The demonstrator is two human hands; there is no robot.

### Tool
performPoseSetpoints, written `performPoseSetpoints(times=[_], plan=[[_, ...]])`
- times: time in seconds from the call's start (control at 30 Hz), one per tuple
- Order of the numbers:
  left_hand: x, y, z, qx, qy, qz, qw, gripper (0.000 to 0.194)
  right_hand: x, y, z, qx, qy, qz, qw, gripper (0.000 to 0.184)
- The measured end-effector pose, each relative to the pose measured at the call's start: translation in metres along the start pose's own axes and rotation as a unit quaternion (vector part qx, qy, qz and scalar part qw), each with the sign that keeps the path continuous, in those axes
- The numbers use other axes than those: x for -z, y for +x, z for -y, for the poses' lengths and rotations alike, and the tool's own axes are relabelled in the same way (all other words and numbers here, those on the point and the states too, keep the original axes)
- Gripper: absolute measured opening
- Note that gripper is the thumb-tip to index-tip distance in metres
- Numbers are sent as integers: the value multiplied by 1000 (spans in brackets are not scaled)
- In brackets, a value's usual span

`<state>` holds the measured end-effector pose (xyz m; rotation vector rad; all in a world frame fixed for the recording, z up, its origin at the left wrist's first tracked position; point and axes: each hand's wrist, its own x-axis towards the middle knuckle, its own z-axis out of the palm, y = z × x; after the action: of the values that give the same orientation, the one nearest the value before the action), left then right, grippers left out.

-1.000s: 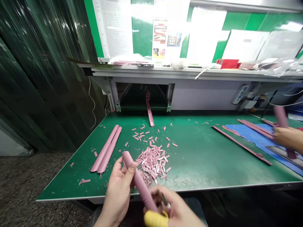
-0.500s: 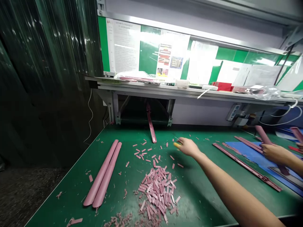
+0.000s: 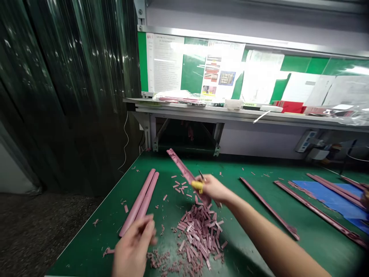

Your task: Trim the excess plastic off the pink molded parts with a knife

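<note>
Holding a pink strip (image 3: 181, 167) by its near part, the right hand (image 3: 212, 188), in the head view, was above the middle of the tabletop (image 3: 239, 246); its grip was clamped on the strip and a yellow-handled tool (image 3: 197, 186). The strip slanted toward the far left, with a heap of pink pieces (image 3: 198, 231) on its near side. The left hand (image 3: 135, 242) was at near left, by two pink tubes (image 3: 137, 202) lying side by side; its grip was blurred, so I could not tell whether fingers and thumb met. Two long pink lengths (image 3: 266, 206) lay to the right.
</note>
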<state>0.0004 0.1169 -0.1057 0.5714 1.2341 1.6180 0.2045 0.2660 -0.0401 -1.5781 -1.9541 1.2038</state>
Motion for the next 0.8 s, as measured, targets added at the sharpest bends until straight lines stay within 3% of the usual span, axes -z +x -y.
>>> performPoseSetpoints(times=[0.1, 0.17, 0.23, 0.3, 0.33, 0.43, 0.57, 0.7, 0.8], plan=[[-44, 1, -8, 46, -66, 77, 994, 44, -46, -86, -19, 72, 107, 65, 990, 30], [-59, -9, -4, 85, -86, 126, 985, 36, -66, -124, -29, 146, 154, 12, 977, 30], [-62, -27, 7, 132, -84, 165, 974, 29, -72, -142, -34, 200, 150, -93, 964, 27], [-56, -46, 20, 174, -60, 196, 963, 31, -70, -147, -32, 218, 131, -161, 954, 27], [-53, -55, 26, 191, -45, 210, 958, 33, -69, -146, -30, 218, 126, -163, 954, 28], [-46, -74, 36, 222, -12, 249, 943, 40, -73, -142, -26, 224, 135, -107, 959, 20], [-40, -82, 32, 241, -11, 294, 925, 50, -82, -131, -34, 214, 204, -49, 954, 33], [-26, -80, 27, 201, -17, 290, 935, 60, -54, -119, -52, 182, 167, -82, 966, 33], [-2, -75, 28, 141, 50, 243, 958, 50, -26, -127, -62, 159, 113, -105, 975, 33]])
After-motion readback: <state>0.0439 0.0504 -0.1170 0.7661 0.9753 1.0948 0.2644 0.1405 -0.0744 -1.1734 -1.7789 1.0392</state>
